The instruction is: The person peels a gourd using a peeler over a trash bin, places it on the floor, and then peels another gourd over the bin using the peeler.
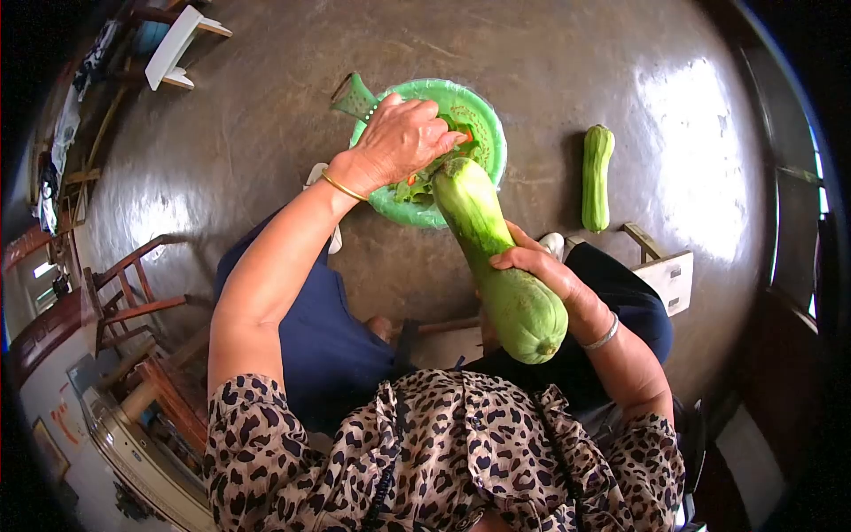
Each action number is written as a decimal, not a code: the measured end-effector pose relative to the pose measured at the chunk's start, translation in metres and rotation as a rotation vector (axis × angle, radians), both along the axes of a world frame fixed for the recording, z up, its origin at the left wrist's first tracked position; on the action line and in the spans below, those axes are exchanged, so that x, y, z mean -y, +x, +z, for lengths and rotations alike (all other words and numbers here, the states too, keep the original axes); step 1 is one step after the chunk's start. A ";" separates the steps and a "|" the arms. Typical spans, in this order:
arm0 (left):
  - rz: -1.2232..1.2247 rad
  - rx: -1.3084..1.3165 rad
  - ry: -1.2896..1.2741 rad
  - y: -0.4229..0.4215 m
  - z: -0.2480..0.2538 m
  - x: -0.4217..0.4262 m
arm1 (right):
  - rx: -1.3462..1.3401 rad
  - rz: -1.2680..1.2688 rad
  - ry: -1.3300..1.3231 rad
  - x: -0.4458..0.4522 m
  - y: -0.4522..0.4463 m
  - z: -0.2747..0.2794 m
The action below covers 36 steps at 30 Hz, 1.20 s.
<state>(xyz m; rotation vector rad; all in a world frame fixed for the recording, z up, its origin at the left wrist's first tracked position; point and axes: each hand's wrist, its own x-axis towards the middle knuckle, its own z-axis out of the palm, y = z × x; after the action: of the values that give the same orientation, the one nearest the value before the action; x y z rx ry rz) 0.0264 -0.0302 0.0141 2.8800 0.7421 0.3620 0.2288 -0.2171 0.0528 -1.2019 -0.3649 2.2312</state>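
Note:
In my right hand is a large pale green zucchini, gripped round its middle from the right side. It slants, with its stem end against the near rim area of a green plastic basin and its blunt end towards me. Brighter streaks show near its upper part. My left hand is over the basin with fingers curled and thumb pressed in. What it holds is hidden, though a small orange piece shows by the thumb. Green scraps lie inside the basin.
A second zucchini lies on the brown floor to the right of the basin. A white-topped stool stands by my right leg. Wooden chair parts are at left, and a small white stool is at the far left.

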 end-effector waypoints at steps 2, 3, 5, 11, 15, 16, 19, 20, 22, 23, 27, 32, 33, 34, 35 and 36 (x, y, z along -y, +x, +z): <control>0.009 -0.015 -0.007 -0.001 0.002 0.000 | -0.003 -0.015 -0.004 -0.001 -0.002 0.002; 0.016 -0.023 -0.007 0.000 0.003 0.000 | -0.005 -0.018 -0.005 -0.001 -0.002 0.001; -0.040 0.018 -0.029 0.006 0.004 0.010 | -0.005 0.011 -0.015 -0.002 -0.001 -0.001; -0.110 -0.019 -0.027 -0.013 -0.013 -0.006 | 0.017 0.000 0.001 -0.005 -0.002 0.009; 0.056 0.009 -0.062 -0.025 -0.005 -0.014 | 0.012 0.015 0.130 -0.002 0.004 0.017; 0.217 0.041 -0.232 -0.019 0.002 -0.013 | 0.010 0.000 0.127 -0.005 0.004 0.020; 0.196 0.087 -0.234 -0.005 0.009 -0.006 | -0.046 -0.039 0.007 -0.011 0.006 0.017; 0.183 0.123 -0.191 -0.001 0.010 -0.004 | -0.042 -0.045 0.007 -0.011 0.006 0.014; 0.129 0.131 -0.165 0.008 0.015 0.003 | -0.094 -0.127 -0.051 -0.013 0.006 0.005; 0.081 0.132 -0.140 0.011 0.018 0.008 | -0.206 -0.176 -0.072 -0.012 0.005 -0.008; -0.080 0.304 -0.278 0.032 0.030 0.041 | -0.305 -0.182 -0.276 -0.018 0.011 -0.004; -0.099 0.331 -0.432 0.036 0.031 0.048 | -0.394 -0.224 -0.300 -0.007 0.014 -0.011; -0.139 0.322 -0.377 0.035 0.031 0.049 | -0.423 -0.180 -0.296 -0.008 0.014 -0.002; -0.180 0.311 -0.325 0.034 0.030 0.050 | -0.454 -0.139 -0.295 -0.009 0.014 0.004; -0.159 0.304 -0.226 0.033 0.027 0.051 | -0.341 -0.116 -0.378 -0.012 0.010 0.008; -0.155 0.305 -0.228 0.030 0.022 0.049 | -0.341 -0.113 -0.381 -0.010 0.009 0.007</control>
<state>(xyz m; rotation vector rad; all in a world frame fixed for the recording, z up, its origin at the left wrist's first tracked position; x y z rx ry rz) 0.0566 -0.0787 0.0364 2.5671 0.4703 0.6325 0.2381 -0.2073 0.0596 -0.9621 0.2672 2.4137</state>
